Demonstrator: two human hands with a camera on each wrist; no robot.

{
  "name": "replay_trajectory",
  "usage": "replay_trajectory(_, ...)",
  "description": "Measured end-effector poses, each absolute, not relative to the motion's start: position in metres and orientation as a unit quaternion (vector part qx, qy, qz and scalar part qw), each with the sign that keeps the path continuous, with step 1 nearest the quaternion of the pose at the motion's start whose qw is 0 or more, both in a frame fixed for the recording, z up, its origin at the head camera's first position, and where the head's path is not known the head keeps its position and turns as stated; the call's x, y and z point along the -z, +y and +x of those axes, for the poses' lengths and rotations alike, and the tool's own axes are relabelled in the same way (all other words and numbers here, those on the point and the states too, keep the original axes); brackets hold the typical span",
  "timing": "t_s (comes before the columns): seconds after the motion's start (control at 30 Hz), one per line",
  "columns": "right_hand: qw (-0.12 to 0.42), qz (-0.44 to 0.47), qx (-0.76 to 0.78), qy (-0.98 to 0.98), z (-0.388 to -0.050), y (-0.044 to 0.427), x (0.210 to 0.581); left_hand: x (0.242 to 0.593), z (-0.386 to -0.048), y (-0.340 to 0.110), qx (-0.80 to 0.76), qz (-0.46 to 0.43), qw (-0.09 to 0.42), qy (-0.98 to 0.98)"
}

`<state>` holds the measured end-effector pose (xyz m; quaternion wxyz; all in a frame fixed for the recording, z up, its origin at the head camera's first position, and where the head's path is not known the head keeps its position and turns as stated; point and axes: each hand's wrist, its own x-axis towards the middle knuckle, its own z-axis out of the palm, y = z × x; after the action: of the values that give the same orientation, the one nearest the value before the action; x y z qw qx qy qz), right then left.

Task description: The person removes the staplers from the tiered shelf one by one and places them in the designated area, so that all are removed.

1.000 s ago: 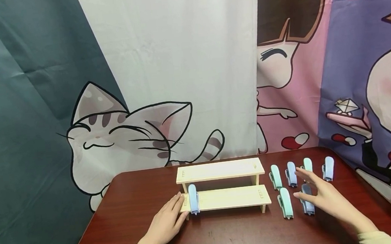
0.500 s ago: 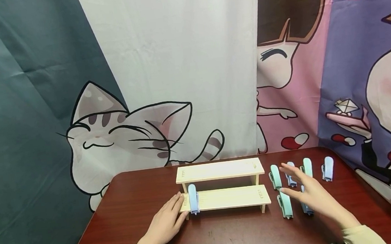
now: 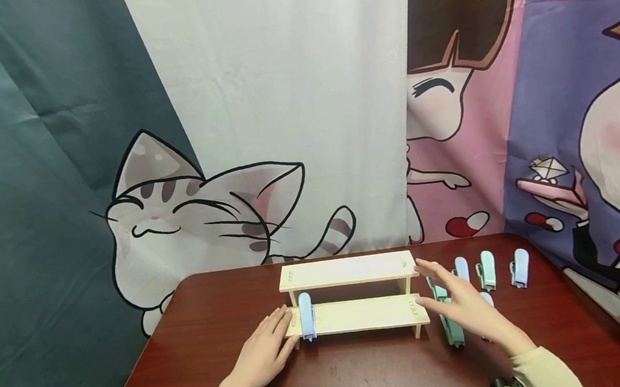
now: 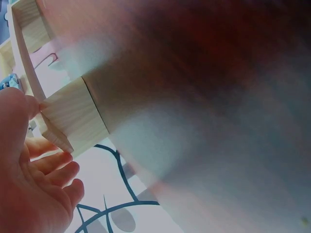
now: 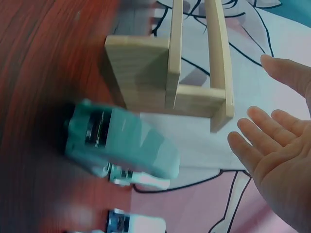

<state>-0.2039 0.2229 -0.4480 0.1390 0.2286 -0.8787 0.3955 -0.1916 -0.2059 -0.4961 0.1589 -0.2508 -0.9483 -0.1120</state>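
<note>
A two-tier wooden stand (image 3: 363,314) sits on the table, a light-blue clip (image 3: 307,316) at the left of its lower board. My left hand (image 3: 261,354) holds the stand's left end, thumb at the front edge and fingers at the back; in the left wrist view the board's end (image 4: 57,133) lies between them. My right hand (image 3: 466,303), fingers apart and holding nothing, hovers by the stand's right end. Below it are mint clips (image 3: 454,331), partly covered by the hand. The right wrist view shows a mint clip (image 5: 131,141) apart from the right hand (image 5: 282,150).
Farther right on the dark red table (image 3: 372,374) are a blue clip (image 3: 461,268), a mint clip (image 3: 486,270) and another blue clip (image 3: 519,268). A further blue clip (image 3: 486,298) is mostly hidden behind the right hand. A printed curtain (image 3: 300,95) hangs behind the table.
My right hand has moved left from above the clips towards the stand's right end, its fingers still apart. The left hand, the stand and the clips have stayed in place.
</note>
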Motion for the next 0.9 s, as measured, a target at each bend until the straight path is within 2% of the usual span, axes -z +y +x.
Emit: replay_trajectory(0.9, 0.096, 0.276, -0.43, -0.854, -0.216, 0.158, 0.451, 0.495, -0.191, -0.206, 0.122, -0.247, 0.148, -0.95)
